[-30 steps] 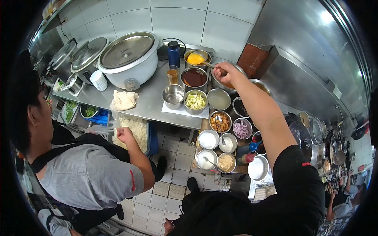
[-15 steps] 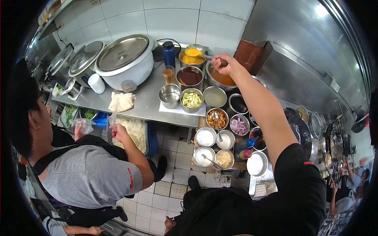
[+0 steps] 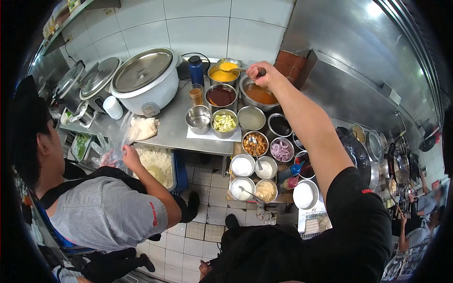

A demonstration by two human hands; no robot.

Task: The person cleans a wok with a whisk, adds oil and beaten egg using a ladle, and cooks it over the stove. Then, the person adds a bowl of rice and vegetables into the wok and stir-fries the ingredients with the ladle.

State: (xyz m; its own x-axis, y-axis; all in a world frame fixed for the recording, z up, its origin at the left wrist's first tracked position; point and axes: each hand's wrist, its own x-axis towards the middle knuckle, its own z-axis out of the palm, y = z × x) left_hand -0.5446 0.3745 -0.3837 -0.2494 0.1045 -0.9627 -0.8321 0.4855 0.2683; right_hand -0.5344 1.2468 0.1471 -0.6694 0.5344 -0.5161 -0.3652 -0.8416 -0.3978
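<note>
My right hand (image 3: 262,74) is closed around the handle of a ladle (image 3: 240,70), arm stretched forward. Yellow liquid fills the ladle's bowl, which is over a metal pot of yellow liquid (image 3: 222,77) at the back of the counter. Just below my right hand is a pot of orange-brown liquid (image 3: 262,95); a pot of dark red sauce (image 3: 221,96) stands in front of the yellow one. My left hand (image 3: 204,268) hangs low beside my black clothing at the bottom edge, partly hidden, its fingers too unclear to read.
Containers of chopped green pieces (image 3: 224,123), sliced purple onion (image 3: 281,150) and white powder (image 3: 242,165) crowd the near side. A blue bottle (image 3: 196,70) and a large rice cooker (image 3: 146,78) stand on the counter. At left, a co-worker (image 3: 108,203) handles clear plastic bags.
The ladle's bowl has shifted slightly, still over the yellow pot and held by my right hand. The co-worker's hands have moved closer together, with a clear bag raised. My view has shifted slightly.
</note>
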